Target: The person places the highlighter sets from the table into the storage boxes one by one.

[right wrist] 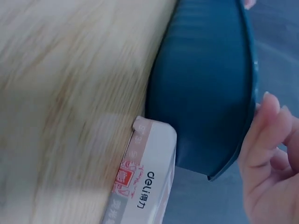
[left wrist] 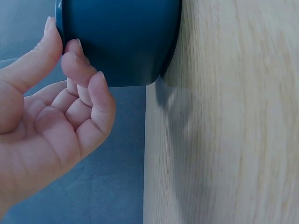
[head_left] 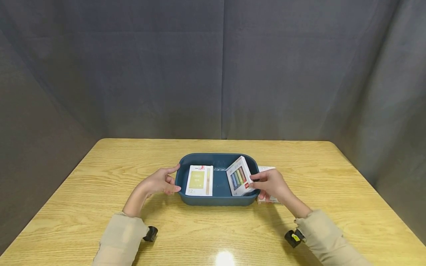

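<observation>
A dark blue plastic basin [head_left: 219, 200] stands on the table. My left hand [head_left: 162, 181] holds its left rim; the left wrist view shows the thumb and fingers [left wrist: 77, 70] at the rim. A white box with a green panel [head_left: 199, 181] lies inside the basin's left half. At the right end, a white box with a window of coloured sticks [head_left: 239, 177] leans tilted against the basin wall. My right hand [head_left: 271, 184] pinches that box by its right edge, over the basin's right rim.
Another white box [head_left: 267, 169], printed with red and "deli" lettering [right wrist: 145, 186], lies on the table right beside the basin, partly under my right hand. The wooden table [head_left: 133, 155] ends at grey curtains [head_left: 159, 74] behind and at both sides.
</observation>
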### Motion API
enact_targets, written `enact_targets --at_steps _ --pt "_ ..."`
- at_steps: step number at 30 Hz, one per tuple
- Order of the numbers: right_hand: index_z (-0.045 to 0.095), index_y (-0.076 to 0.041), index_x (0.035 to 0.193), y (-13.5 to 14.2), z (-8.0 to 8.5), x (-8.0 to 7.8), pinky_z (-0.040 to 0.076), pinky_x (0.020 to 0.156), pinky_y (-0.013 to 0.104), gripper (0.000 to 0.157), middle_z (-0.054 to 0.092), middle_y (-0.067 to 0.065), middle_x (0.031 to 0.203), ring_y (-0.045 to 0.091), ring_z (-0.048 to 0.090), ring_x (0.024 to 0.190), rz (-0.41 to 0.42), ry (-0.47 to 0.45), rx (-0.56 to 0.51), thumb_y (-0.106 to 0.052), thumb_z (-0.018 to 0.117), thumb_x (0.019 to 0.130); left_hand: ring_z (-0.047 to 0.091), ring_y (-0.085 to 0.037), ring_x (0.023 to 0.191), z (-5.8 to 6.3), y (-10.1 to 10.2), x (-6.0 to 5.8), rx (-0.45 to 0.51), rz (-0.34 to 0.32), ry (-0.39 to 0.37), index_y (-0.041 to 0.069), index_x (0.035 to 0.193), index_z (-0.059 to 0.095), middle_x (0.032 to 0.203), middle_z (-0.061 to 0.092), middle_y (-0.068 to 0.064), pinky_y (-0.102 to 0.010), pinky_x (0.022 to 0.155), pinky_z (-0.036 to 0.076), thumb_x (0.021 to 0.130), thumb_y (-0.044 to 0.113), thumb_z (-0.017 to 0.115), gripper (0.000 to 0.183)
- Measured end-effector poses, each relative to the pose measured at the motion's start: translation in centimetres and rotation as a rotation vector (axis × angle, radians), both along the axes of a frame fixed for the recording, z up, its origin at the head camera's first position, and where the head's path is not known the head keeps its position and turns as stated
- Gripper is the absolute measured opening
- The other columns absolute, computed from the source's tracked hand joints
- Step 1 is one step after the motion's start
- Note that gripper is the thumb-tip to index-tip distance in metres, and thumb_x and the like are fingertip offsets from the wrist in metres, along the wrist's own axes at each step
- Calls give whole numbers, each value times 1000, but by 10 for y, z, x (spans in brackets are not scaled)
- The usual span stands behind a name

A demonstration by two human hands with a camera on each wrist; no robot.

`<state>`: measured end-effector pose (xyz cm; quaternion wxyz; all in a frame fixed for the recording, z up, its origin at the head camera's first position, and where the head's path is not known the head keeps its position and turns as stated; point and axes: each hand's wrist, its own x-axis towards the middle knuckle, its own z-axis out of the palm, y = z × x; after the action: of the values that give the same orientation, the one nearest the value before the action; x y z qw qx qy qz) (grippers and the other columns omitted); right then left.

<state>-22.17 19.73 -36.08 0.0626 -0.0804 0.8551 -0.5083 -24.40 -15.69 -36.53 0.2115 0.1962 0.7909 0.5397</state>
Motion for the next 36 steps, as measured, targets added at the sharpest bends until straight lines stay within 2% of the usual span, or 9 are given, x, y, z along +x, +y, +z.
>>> enact_targets --at_steps 5,12,19,27,36 --pt "65 10 96 -2 -1 1 35 31 24 22 64 10 65 10 46 31 40 149 122 0 66 77 41 -14 47 1 0 1 -8 9 -3 -6 140 7 57 47 -4 -30 57 41 80 0 64 83" --pt "67 11 87 -3 -4 0 38 33 27 15 65 14 70 7 44 30 98 282 196 2 67 75 41 -15 48 1 0 1 -13 12 -3 -6 140 8 57 47 -4 -30 55 40 80 0 64 83" --pt "67 10 87 -6 -4 0 39 32 28 15 65 15 70 9 47 30 112 293 252 0 67 76 41 -15 48 -1 0 0 3 -11 1 -7 140 7 57 46 -5 -29 53 39 80 0 64 83" --pt "66 11 87 -10 -3 1 39 32 27 15 65 15 71 9 47 30 102 279 331 2 67 74 42 -16 48 -1 0 0 -2 -7 5 -7 140 7 56 47 -5 -29 53 39 80 -1 63 83" --pt "64 13 93 -12 1 3 40 33 26 18 65 16 77 12 47 31 68 212 364 5 64 77 41 -16 48 -3 1 -1 -6 10 -5 -6 140 8 55 47 -3 -29 53 39 80 -1 64 83"
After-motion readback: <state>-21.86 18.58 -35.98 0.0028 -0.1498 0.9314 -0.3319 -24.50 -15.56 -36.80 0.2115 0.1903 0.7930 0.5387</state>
